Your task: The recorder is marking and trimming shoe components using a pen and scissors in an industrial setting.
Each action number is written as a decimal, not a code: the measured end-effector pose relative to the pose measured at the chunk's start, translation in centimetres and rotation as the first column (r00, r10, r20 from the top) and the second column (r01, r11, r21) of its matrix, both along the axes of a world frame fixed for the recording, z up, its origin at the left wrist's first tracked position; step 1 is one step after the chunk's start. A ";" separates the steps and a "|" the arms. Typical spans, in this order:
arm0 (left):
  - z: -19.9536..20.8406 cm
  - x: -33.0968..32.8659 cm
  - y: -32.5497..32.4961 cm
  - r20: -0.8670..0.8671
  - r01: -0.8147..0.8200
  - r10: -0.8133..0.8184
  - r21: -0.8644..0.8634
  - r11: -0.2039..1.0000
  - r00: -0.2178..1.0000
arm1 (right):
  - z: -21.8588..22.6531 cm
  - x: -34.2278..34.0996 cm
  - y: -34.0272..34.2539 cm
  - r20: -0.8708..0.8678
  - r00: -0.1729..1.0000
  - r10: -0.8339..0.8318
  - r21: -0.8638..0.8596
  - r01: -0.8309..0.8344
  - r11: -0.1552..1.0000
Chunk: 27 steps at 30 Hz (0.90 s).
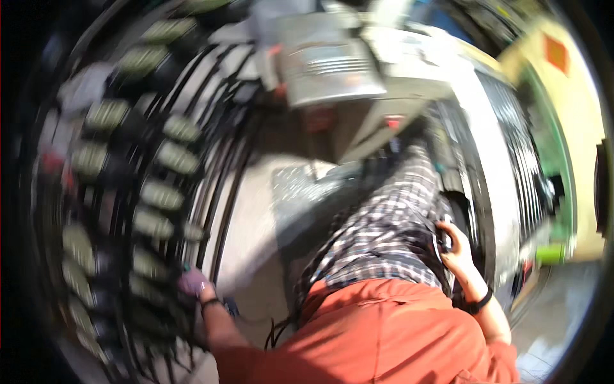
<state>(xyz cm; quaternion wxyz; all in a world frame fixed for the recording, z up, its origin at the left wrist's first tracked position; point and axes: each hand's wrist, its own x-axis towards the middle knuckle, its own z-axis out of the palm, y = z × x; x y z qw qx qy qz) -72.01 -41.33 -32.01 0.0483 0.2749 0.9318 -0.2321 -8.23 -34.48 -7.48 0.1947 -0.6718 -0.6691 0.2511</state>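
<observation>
The picture is smeared by motion. My left hand (194, 281) reaches out at the lower left, beside a rack with rows of pale green, rounded pieces (160, 194). Something purple covers it or lies at its fingers; I cannot tell whether it is a glove. Its fingers are too blurred to read. At my right hip, my right hand (455, 251) is curled, with a small dark thing partly showing between thumb and fingers. That hand lies against checked cloth (390, 230) over my legs. Both wrists wear dark bands.
Ahead stands a grey metal box (329, 61) on a machine body with a red knob (393, 121). Dark rails (227, 198) run along the left. A long white machine part (495, 147) flanks me on the right, with a green-edged yellow panel (579, 128) beyond.
</observation>
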 end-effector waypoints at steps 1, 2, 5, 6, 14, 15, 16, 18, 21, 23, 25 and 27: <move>-1.1 1.1 -0.3 -0.249 0.145 0.006 0.582 0.800 0.968 | 0.3 0.8 0.3 -0.067 0.997 0.044 0.055 -0.040 0.998; -4.2 -0.7 0.0 -0.474 0.496 -0.240 0.542 0.678 0.847 | 0.4 1.6 0.3 -0.048 0.999 -0.006 0.037 0.007 0.999; 4.0 9.6 8.9 0.752 -0.210 -0.370 0.550 0.808 0.546 | 2.1 4.0 -1.6 0.110 0.987 -0.117 0.238 0.088 0.967; 4.3 11.1 10.4 0.862 -0.321 -0.416 0.497 0.806 0.288 | 2.3 5.1 -2.5 0.157 0.974 -0.161 0.317 0.105 0.943; 21.6 37.6 26.3 0.582 0.245 -0.788 0.809 0.535 -0.200 | 3.0 15.1 -10.9 0.116 0.764 -0.634 0.408 0.546 0.732; 24.2 41.8 26.8 0.520 0.280 -0.801 0.849 0.447 -0.297 | 2.9 16.1 -12.0 0.143 0.716 -0.683 0.402 0.589 0.701; 27.2 46.1 26.9 0.537 0.360 -0.791 0.828 0.429 -0.293 | 2.6 17.2 -13.0 0.166 0.670 -0.723 0.393 0.628 0.672; 29.6 53.1 28.2 0.471 0.507 -0.801 0.825 0.250 -0.371 | 1.9 19.0 -14.7 0.147 0.641 -0.753 0.464 0.628 0.625; 30.9 65.4 29.1 0.383 0.485 -0.694 0.873 0.055 -0.610 | 1.7 20.7 -16.3 0.135 0.603 -0.786 0.417 0.685 0.597; 30.1 73.6 30.3 0.363 0.509 -0.630 0.858 -0.061 -0.686 | 1.6 21.7 -17.0 0.144 0.608 -0.781 0.454 0.661 0.598; 29.7 82.3 30.0 0.271 0.490 -0.597 0.838 -0.240 -0.755 | 1.1 22.4 -17.7 0.129 0.608 -0.783 0.465 0.661 0.589; 29.5 90.7 29.3 0.163 0.460 -0.591 0.795 -0.396 -0.790 | 0.2 23.0 -18.0 0.108 0.588 -0.802 0.483 0.674 0.559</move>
